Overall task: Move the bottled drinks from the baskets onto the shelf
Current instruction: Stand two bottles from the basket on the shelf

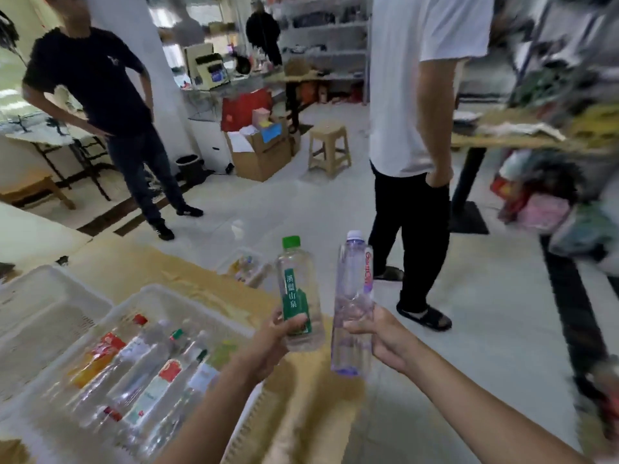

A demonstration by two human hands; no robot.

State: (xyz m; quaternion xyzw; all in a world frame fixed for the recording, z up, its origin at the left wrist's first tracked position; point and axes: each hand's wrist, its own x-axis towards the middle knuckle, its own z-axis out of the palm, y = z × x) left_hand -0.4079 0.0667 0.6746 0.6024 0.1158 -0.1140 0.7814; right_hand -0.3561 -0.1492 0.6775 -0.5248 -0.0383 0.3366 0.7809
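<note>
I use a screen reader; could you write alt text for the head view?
The left hand holds a green-capped bottle upright and the right hand a purple-tinted bottle. A white basket at lower left holds more bottles lying down; two people stand beyond.

Bare floor [294,209] lies open at twelve o'clock beyond the green-capped bottle [298,283] and the purple bottle [351,289]. A person in a white shirt [418,78] stands near at one o'clock, a loaded table [485,140] behind at two. A basket [157,291] of bottles [150,380] fills eight o'clock.
</note>
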